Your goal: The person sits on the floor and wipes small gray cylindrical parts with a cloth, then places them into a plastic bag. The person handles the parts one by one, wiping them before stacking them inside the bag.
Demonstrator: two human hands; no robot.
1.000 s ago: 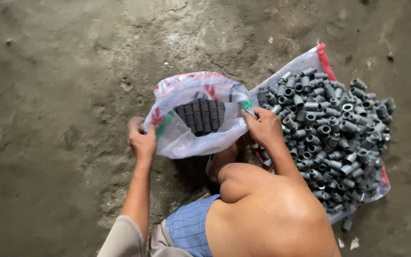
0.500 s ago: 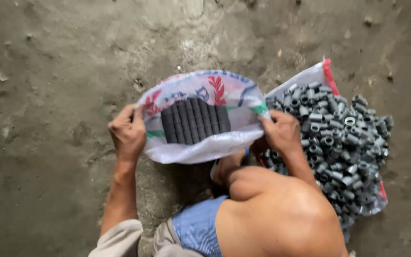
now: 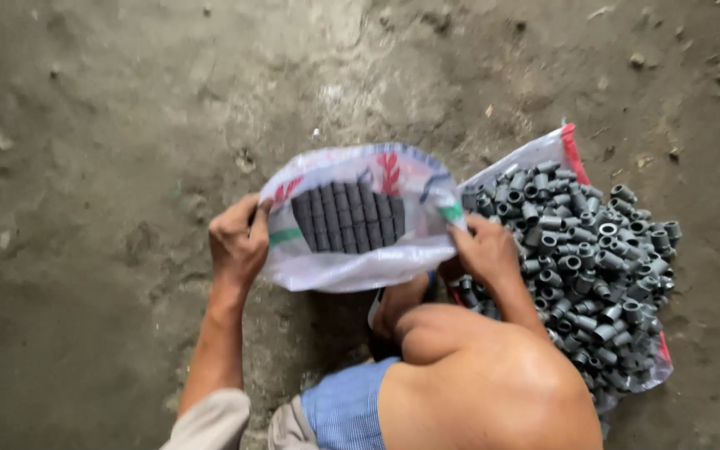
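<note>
A white woven plastic bag (image 3: 352, 265) with red and green print lies open on the floor in front of me. Inside it, grey pipe fittings (image 3: 348, 215) stand packed in neat rows. My left hand (image 3: 238, 240) grips the bag's left rim. My right hand (image 3: 483, 248) grips its right rim, next to a heap of loose grey fittings (image 3: 593, 258).
The loose fittings lie on a white sack with a red edge (image 3: 572, 150) spread flat at the right. My bare knee (image 3: 468, 367) and blue shorts (image 3: 345, 407) fill the lower middle. Rough grey concrete floor (image 3: 110, 133) with small debris surrounds everything.
My right hand has left the loose heap and taken the bag's right rim. Both hands have pulled the bag's mouth wider, showing more of the packed rows.
</note>
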